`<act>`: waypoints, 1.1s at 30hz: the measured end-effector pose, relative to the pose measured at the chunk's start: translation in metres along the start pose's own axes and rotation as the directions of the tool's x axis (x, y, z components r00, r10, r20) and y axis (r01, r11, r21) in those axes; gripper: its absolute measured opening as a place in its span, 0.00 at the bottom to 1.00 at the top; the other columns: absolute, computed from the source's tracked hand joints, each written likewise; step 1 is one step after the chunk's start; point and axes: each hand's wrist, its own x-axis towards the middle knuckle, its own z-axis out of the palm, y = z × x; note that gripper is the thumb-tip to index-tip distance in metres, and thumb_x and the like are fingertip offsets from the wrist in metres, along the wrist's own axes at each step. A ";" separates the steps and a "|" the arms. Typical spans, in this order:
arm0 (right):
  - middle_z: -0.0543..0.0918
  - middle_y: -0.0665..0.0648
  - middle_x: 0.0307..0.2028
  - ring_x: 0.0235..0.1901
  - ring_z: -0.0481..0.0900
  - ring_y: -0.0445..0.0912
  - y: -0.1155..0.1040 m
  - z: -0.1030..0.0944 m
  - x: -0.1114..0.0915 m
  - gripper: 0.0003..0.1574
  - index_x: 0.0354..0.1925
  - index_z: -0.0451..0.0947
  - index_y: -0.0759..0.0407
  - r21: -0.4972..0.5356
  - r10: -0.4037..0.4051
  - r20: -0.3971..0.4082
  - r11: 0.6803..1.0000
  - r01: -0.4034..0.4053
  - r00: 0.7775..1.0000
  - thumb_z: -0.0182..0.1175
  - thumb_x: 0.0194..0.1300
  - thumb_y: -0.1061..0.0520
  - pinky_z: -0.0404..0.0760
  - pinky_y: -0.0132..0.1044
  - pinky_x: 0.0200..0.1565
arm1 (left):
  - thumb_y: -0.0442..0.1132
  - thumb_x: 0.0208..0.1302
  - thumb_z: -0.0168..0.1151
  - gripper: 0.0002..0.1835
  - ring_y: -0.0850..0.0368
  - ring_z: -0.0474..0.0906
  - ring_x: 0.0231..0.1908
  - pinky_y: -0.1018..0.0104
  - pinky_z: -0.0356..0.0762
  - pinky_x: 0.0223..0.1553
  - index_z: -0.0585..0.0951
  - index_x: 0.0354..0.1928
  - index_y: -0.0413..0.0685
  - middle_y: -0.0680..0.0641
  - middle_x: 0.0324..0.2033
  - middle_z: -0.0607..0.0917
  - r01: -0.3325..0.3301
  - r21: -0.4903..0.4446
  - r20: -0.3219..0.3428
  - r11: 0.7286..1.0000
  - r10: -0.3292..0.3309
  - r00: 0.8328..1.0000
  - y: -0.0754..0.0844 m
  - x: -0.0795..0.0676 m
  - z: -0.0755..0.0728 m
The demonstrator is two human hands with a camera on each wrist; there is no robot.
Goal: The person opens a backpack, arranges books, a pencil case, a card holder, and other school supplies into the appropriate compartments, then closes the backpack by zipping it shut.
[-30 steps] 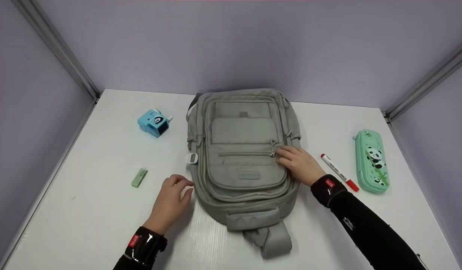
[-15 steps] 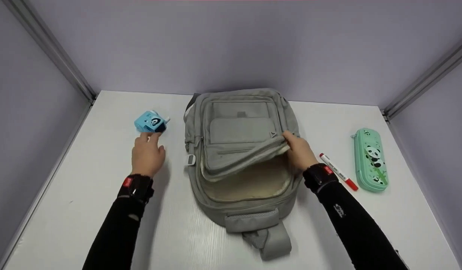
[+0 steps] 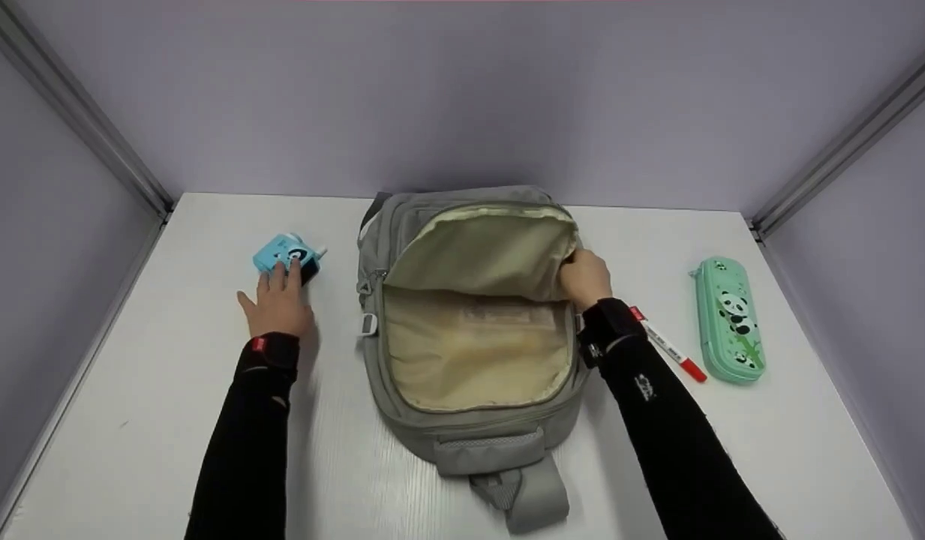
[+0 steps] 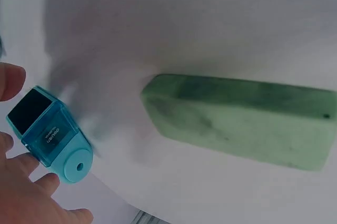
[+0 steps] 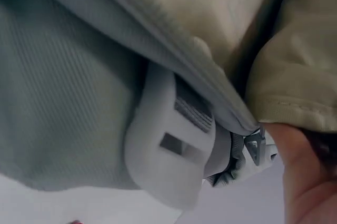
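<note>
A grey backpack (image 3: pixel 409 427) lies on its back with the front flap (image 3: pixel 485 255) folded up, baring the cream lining. My right hand (image 3: pixel 586 279) grips the flap's right edge; in the right wrist view the thumb (image 5: pixel 295 150) lies against the cream fabric, and the other fingers are mostly hidden. My left hand (image 3: pixel 278 306) reaches over a blue crank pencil sharpener (image 3: pixel 271 251) with a panda print, its fingers spread and fairly straight at the near side. The left wrist view has the sharpener between thumb and fingers, and a green eraser (image 4: pixel 242 129) close to the camera.
Right of the backpack lies a white marker (image 3: pixel 665 341) with red ends, partly behind the right sleeve. Beyond it is a mint panda pencil case (image 3: pixel 732 319). Grey partition walls (image 3: pixel 462 97) enclose the white table (image 3: pixel 132 360) at the back and sides.
My right hand has pulled the backpack's front flap up and back, opening the compartment. My left hand has moved from beside the backpack out to the sharpener, its forearm now covering the eraser.
</note>
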 end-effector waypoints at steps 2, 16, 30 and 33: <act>0.82 0.76 0.49 0.47 0.80 0.66 0.001 -0.001 0.002 0.18 0.36 0.75 0.72 0.000 0.017 0.003 1.000 -0.017 1.000 0.42 0.66 0.60 0.77 0.58 0.52 | 0.37 0.67 0.56 0.34 0.30 0.57 0.71 0.22 0.44 0.68 0.61 0.72 0.34 0.29 0.69 0.64 -0.012 0.004 -0.063 1.000 0.012 0.998 0.003 -0.004 0.001; 0.82 0.75 0.49 0.44 0.78 0.63 0.003 0.000 0.000 0.20 0.40 0.76 0.73 0.009 0.055 0.025 0.998 -0.055 0.998 0.41 0.66 0.61 0.77 0.56 0.53 | 0.33 0.61 0.65 0.22 0.26 0.58 0.67 0.29 0.65 0.59 0.68 0.52 0.33 0.20 0.64 0.62 0.064 -0.230 -0.222 0.971 -0.116 0.968 0.004 -0.008 0.017; 0.81 0.74 0.44 0.37 0.74 0.58 0.006 -0.001 -0.002 0.12 0.29 0.71 0.66 0.023 0.020 0.020 1.000 -0.021 1.000 0.42 0.64 0.62 0.76 0.51 0.45 | 0.50 0.55 0.62 0.39 0.28 0.66 0.53 0.39 0.72 0.51 0.59 0.58 0.27 0.22 0.50 0.68 0.195 -0.147 -0.001 0.970 -0.198 0.980 0.002 -0.015 0.013; 0.81 0.73 0.44 0.38 0.74 0.58 0.002 -0.007 -0.003 0.13 0.31 0.72 0.68 0.045 0.002 0.014 0.999 -0.003 1.000 0.43 0.64 0.62 0.77 0.52 0.47 | 0.51 0.55 0.61 0.38 0.28 0.66 0.52 0.39 0.72 0.49 0.59 0.55 0.26 0.23 0.49 0.68 0.177 -0.173 -0.021 0.969 -0.183 0.983 0.003 -0.020 0.004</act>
